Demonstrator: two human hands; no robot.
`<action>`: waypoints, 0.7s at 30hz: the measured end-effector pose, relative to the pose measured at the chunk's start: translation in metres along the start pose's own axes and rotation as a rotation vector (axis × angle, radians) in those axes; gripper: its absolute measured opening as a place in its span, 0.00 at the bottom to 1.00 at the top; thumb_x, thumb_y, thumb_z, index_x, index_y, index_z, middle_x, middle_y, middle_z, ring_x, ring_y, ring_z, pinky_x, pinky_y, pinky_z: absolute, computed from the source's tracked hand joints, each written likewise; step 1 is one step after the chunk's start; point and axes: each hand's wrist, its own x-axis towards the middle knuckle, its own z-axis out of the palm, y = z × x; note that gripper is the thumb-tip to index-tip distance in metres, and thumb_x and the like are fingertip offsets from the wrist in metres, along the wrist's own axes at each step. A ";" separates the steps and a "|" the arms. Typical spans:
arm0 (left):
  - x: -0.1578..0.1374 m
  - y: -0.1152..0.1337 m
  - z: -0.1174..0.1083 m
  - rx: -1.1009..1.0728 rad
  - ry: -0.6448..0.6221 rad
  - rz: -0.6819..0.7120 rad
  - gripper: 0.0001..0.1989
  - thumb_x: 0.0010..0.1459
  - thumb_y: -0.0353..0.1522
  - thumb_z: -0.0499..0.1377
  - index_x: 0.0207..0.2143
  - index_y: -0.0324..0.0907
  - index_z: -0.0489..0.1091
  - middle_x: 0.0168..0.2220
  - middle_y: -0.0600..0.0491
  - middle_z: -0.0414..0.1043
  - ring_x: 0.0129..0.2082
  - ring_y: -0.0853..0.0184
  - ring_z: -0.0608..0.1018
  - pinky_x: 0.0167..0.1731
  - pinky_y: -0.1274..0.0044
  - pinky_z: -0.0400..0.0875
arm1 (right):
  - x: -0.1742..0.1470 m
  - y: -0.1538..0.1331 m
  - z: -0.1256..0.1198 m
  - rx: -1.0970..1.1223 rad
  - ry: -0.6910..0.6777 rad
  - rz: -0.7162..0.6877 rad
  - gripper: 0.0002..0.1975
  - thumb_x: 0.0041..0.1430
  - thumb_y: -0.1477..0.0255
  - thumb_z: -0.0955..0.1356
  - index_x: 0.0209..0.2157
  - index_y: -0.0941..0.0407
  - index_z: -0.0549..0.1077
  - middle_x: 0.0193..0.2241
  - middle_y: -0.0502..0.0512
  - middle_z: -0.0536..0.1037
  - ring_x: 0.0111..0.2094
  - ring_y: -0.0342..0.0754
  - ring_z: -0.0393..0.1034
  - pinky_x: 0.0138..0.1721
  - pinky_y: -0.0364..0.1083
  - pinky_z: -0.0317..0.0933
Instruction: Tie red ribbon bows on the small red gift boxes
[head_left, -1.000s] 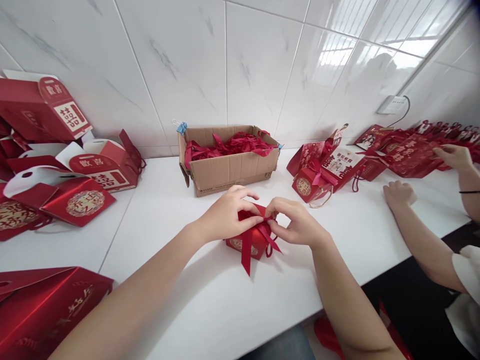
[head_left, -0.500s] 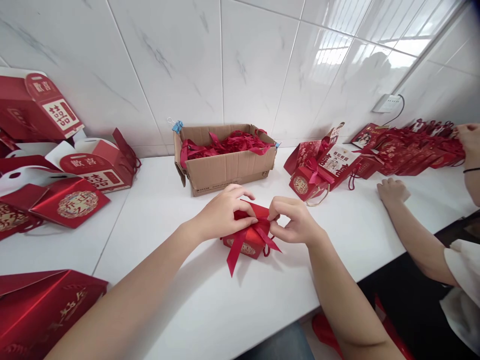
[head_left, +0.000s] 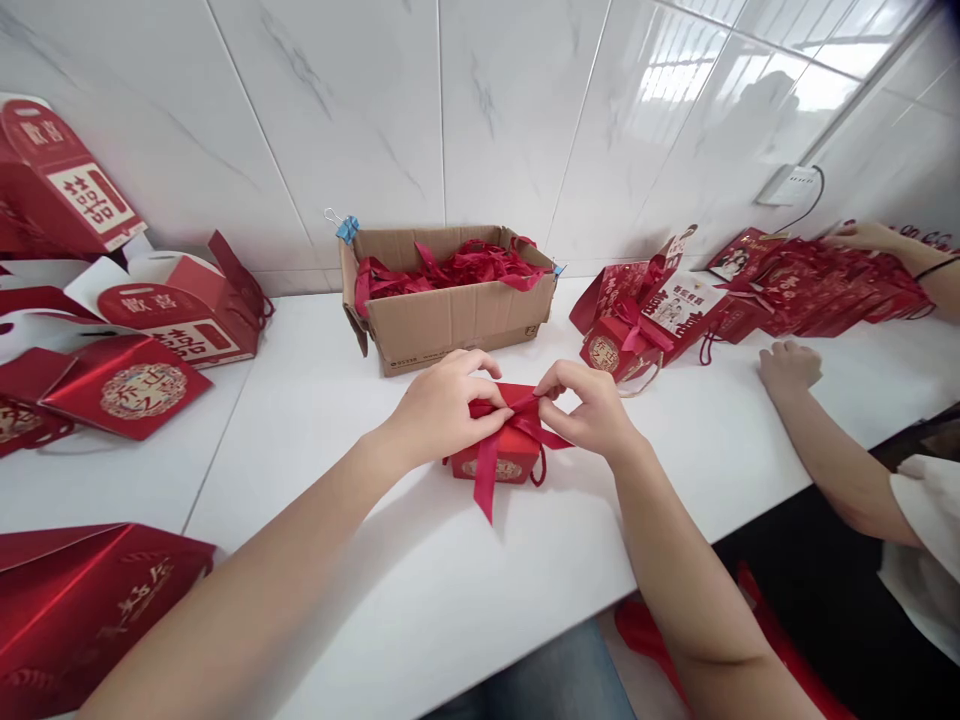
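Note:
A small red gift box [head_left: 501, 462] with a gold round print on its front sits on the white table in front of me. Across its top a red ribbon [head_left: 487, 475] forms a bow, its two tails hanging toward me and to the right. My left hand [head_left: 457, 405] pinches the bow's left loop between thumb and finger. On the other side, my right hand [head_left: 585, 405] pinches the right loop, its fingers curled. A dark red cord shows at the box's right side. The knot is partly covered by my left fingertips.
Behind the gift box stands a cardboard box [head_left: 457, 325] full of red ribbons. Red gift boxes [head_left: 142, 390] lie at the left, and a bow-tied box [head_left: 619, 345] at the right. A co-worker's hand [head_left: 791, 365] rests on the table near rows of red boxes [head_left: 832, 290].
My hands have drawn the bow's loops outward and the ribbon lies tighter across the box. The co-worker's far hand has moved left over the row of boxes. The view has shifted slightly.

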 end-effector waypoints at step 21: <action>0.005 0.002 0.013 -0.183 -0.005 -0.230 0.06 0.48 0.36 0.59 0.23 0.44 0.70 0.44 0.54 0.70 0.46 0.60 0.71 0.46 0.66 0.66 | 0.001 0.002 0.009 -0.127 0.213 0.043 0.09 0.45 0.79 0.64 0.20 0.53 0.59 0.18 0.46 0.67 0.22 0.43 0.62 0.25 0.43 0.59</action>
